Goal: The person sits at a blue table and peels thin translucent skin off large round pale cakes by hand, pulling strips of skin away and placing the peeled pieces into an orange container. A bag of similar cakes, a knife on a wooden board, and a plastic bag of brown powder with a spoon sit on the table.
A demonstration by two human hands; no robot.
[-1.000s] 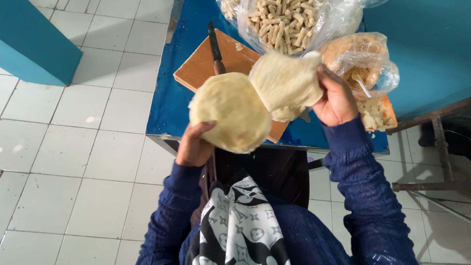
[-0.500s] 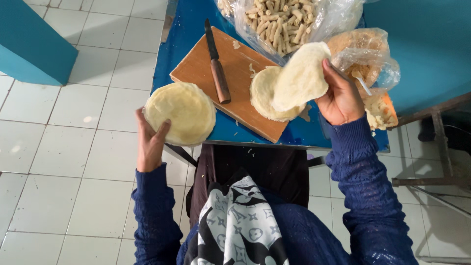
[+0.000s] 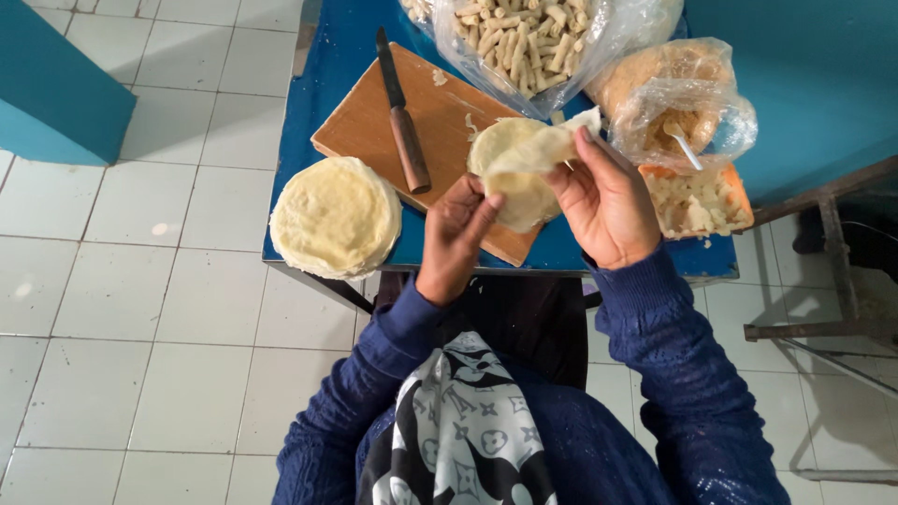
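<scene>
Hands [image 3: 456, 234] [image 3: 603, 201] pinch wrapper [image 3: 524, 159] above cutting board's [image 3: 374, 126] near edge.

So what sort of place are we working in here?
Probably a small food-prep stall or home kitchen: a blue table on white floor tiles, a wooden cutting board with a knife, and a stack of flatbreads.

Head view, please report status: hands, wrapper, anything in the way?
Left hand and right hand both pinch one thin wrapper above the cutting board. Knife lies on the board. Wrapper stack at left, apart.
</scene>
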